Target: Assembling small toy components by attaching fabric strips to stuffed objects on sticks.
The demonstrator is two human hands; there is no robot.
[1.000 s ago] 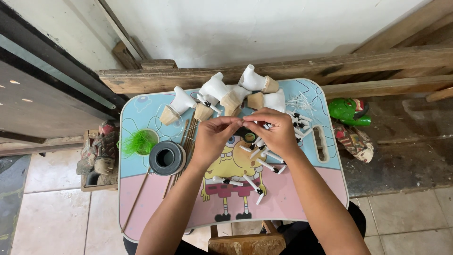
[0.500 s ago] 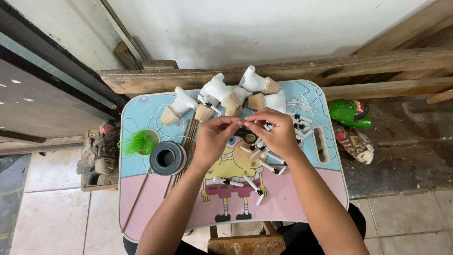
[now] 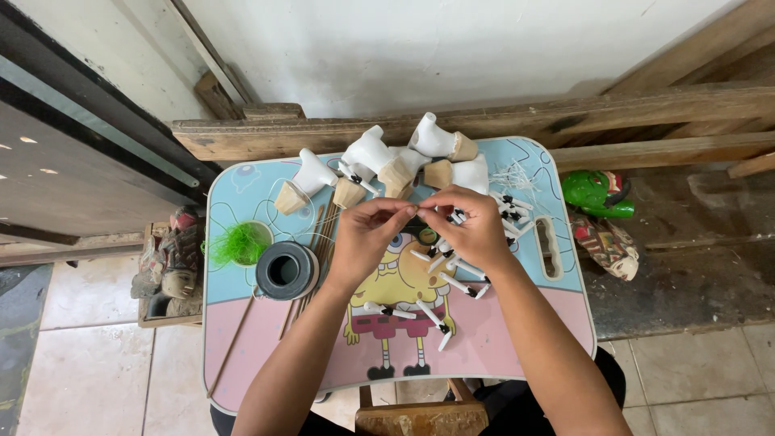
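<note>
Pinching a thin white stick piece [image 3: 419,211] between both fingertips, left hand [image 3: 365,234] and right hand [image 3: 476,226] meet above the cartoon-printed lap table [image 3: 242,379]. Judged light, stiff, snappable; grip its ends.

1. A small table [image 3: 242,194] stands in front of stacked wooden beams [image 3: 565,113] that lie along the wall.
2. At the table's far edge, several carved busts [image 3: 379,157] lie in a row.
3. On the left part of the table sits a tape roll [image 3: 284,270]; a tuft of fibre [image 3: 236,245] lies just left of it.
4. Thin sticks [image 3: 311,258] lie just right of the roll, running toward the busts.
5. Small jointed arm pieces [image 3: 440,291] lie scattered on the table's middle and right.
6. The left hand [image 3: 365,238] and right hand [image 3: 470,230] meet fingertip to fingertip above the middle, in front of the busts.
7. Left of the table, carved figures [image 3: 169,266] sit in a box on the floor.
8. Right of the table, two masks [image 3: 601,218] lie on the ground.
</note>
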